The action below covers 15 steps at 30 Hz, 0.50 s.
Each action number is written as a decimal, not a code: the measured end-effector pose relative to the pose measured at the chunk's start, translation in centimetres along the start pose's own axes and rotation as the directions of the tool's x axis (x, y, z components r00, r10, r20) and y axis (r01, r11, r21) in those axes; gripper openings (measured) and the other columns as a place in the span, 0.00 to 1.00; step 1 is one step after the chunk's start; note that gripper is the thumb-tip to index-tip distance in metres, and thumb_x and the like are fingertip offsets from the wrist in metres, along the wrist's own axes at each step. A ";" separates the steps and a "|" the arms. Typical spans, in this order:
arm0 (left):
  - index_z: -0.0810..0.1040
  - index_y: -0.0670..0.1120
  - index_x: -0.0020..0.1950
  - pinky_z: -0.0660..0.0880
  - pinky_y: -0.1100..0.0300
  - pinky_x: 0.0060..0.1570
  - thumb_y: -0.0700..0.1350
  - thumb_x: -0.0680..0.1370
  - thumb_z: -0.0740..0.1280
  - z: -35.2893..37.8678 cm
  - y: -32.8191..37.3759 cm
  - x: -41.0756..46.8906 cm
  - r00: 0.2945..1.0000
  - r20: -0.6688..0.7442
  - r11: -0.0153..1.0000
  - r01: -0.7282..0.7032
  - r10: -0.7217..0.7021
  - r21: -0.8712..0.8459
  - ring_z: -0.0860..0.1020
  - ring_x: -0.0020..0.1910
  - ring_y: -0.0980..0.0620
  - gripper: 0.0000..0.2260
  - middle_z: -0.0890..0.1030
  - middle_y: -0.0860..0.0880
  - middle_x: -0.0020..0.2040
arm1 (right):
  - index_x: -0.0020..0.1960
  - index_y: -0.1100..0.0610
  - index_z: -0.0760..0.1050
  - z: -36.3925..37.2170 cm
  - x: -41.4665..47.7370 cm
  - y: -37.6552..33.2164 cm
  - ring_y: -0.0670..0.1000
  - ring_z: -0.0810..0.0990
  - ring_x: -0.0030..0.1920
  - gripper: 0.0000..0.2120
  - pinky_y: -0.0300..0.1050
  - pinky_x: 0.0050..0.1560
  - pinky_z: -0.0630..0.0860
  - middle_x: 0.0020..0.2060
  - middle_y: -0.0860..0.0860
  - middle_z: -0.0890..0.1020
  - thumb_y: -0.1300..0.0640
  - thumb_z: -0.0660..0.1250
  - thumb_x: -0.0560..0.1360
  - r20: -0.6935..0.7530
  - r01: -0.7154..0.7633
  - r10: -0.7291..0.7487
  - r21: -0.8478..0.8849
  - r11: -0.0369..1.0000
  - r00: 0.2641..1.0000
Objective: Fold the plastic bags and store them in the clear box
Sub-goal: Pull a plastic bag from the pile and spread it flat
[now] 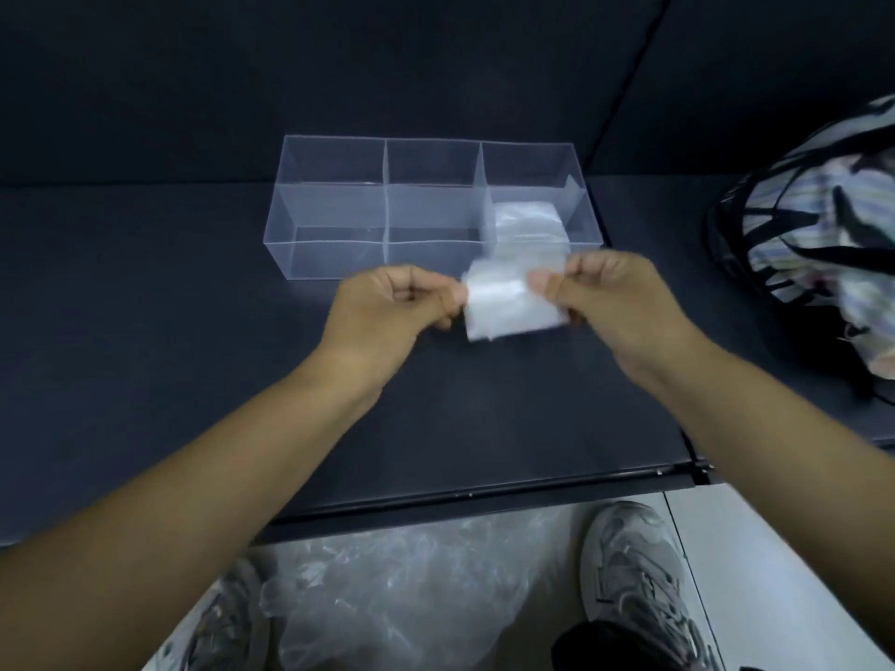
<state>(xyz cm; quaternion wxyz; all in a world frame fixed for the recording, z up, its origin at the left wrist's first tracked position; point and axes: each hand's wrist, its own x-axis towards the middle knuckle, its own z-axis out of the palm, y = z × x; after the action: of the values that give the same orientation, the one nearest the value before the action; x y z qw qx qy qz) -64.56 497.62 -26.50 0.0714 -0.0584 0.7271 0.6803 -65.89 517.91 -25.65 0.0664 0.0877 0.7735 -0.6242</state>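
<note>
A small folded clear plastic bag (508, 305) is held above the dark table, just in front of the clear box (334, 205). My left hand (387, 307) pinches its left edge and my right hand (615, 302) pinches its right edge. The box has three compartments in a row. Its right compartment holds a stack of folded bags (528, 225); the other two show nothing inside. A loose heap of clear plastic bags (402, 593) lies on the floor between my shoes.
The dark table (145, 331) runs to a front edge near my legs. A black mesh basket with striped cloth (823, 225) stands at the right. My grey shoes (639, 583) stand on the pale floor below.
</note>
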 end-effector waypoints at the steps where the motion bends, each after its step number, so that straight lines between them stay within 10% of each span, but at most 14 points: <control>1: 0.83 0.47 0.40 0.76 0.70 0.43 0.41 0.73 0.73 -0.2 0.3 1.0 0.996 -0.049 0.994 -0.066 0.071 0.087 0.79 0.35 0.60 0.03 0.84 0.54 0.36 | 0.46 0.73 0.77 -0.8 1.6 -0.6 0.46 0.75 0.33 0.14 0.37 0.38 0.74 0.35 0.56 0.80 0.61 0.72 0.72 -0.076 0.027 -0.028 -0.012 1.000 0.997; 5: 0.80 0.47 0.57 0.66 0.62 0.64 0.49 0.78 0.67 -0.8 -0.2 3.9 0.919 0.082 0.652 -0.335 0.386 0.680 0.74 0.62 0.54 0.10 0.79 0.52 0.58 | 0.36 0.60 0.76 -2.4 8.1 -1.7 0.45 0.79 0.36 0.09 0.39 0.38 0.78 0.36 0.51 0.81 0.59 0.74 0.71 -0.192 0.065 -0.092 -0.141 0.988 0.977; 9: 0.52 0.48 0.78 0.38 0.51 0.75 0.58 0.80 0.57 -0.9 -3.3 4.4 0.912 0.289 0.228 -0.359 0.290 0.905 0.46 0.78 0.48 0.31 0.53 0.47 0.79 | 0.39 0.55 0.76 -2.2 12.1 0.5 0.53 0.78 0.52 0.10 0.47 0.57 0.74 0.47 0.54 0.80 0.52 0.75 0.70 -0.222 -0.017 -0.152 -0.614 0.789 0.963; 15: 0.48 0.46 0.79 0.36 0.50 0.74 0.60 0.79 0.55 -1.6 -4.2 3.7 0.897 0.315 0.165 -0.378 0.311 0.911 0.41 0.78 0.48 0.34 0.47 0.47 0.79 | 0.48 0.55 0.75 -1.9 12.1 0.4 0.55 0.72 0.58 0.16 0.46 0.59 0.65 0.56 0.55 0.73 0.50 0.76 0.67 -0.266 0.007 -0.349 -0.787 0.617 0.899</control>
<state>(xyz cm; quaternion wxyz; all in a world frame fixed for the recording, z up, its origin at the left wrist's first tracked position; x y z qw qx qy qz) -67.41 495.74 -31.22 -0.0440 0.1814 0.9776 0.0967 -77.58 520.49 -28.20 -0.1231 0.0956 0.9659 -0.2069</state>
